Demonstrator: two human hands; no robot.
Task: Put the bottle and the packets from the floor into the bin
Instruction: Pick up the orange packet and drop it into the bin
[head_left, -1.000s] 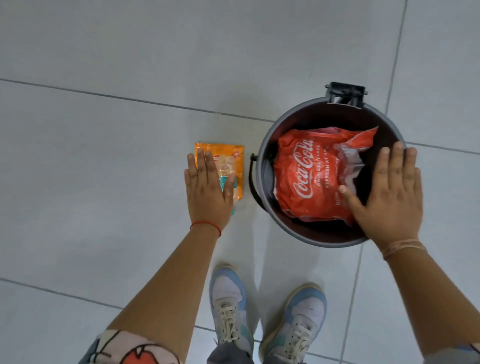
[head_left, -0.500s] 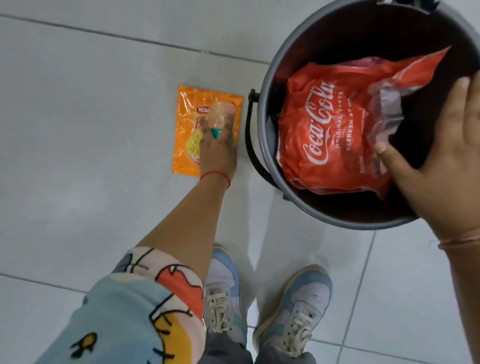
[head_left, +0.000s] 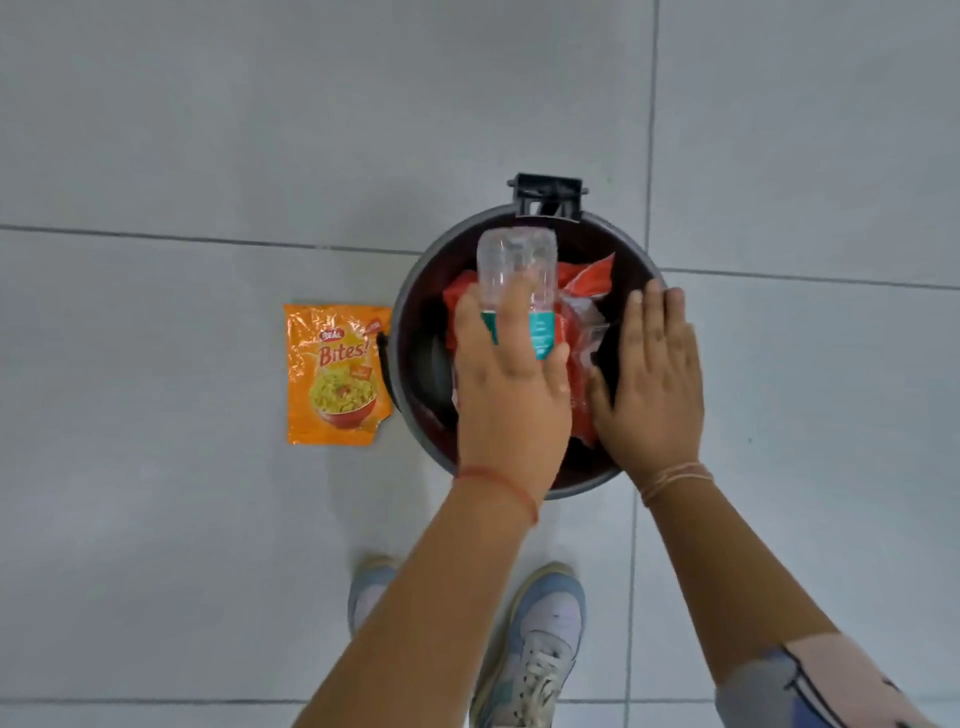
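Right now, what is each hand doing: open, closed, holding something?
Left hand: closed on the clear bottle, above the bin.
Right hand: open, flat, holding nothing.

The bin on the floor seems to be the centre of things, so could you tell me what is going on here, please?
A person is clearing litter into the dark round bin. The left hand holds a clear plastic bottle over the bin's opening, above a red packet already inside. The right hand rests open at the bin's right edge, against that red packet. An orange snack packet lies flat on the tiled floor just left of the bin, not yet picked up.
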